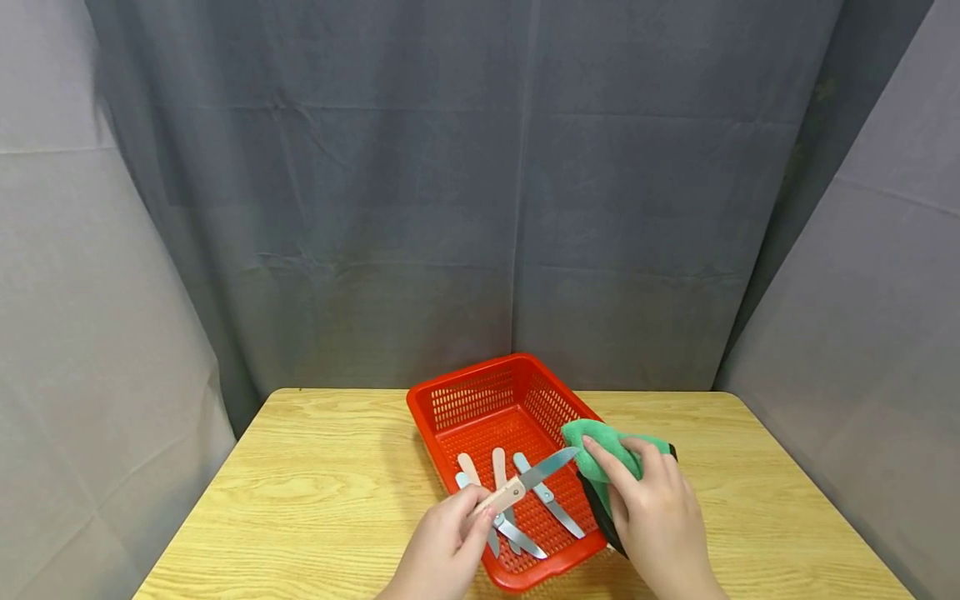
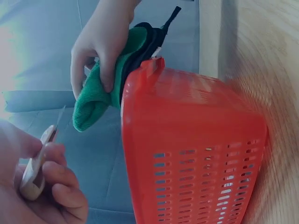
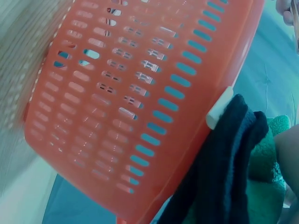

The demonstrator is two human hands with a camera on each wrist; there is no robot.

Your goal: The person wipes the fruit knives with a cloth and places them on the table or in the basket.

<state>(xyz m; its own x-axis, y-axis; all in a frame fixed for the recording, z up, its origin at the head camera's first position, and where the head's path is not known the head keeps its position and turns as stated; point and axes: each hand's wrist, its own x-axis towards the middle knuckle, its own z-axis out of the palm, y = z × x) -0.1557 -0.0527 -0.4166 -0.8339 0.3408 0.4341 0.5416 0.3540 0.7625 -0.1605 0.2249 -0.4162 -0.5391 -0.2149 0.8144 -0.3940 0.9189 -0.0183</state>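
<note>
My left hand [image 1: 441, 540] grips a knife [image 1: 549, 468] by its cream handle, above the front part of a red basket [image 1: 420, 425]. The blade points right, its tip close by the green cloth [image 1: 596, 435]. Bunched fingers of my right hand [image 1: 663, 510] hold this cloth at the basket's right rim, and its black-edged part [image 3: 219, 163] hangs over the outside. Several more knives lie loosely crossed on the basket floor, among them a pale blue-handled one [image 1: 561, 513]. In the left wrist view the held knife's handle [image 2: 33, 175] sits between thumb and curled fingers.
The basket stands on a light wooden table [image 1: 315, 483], slanted toward its front right. A grey curtain [image 1: 360, 208] hangs behind the table, with pale cloth walls [image 1: 97, 350] on both sides. Slotted walls [image 3: 117, 84] surround the basket.
</note>
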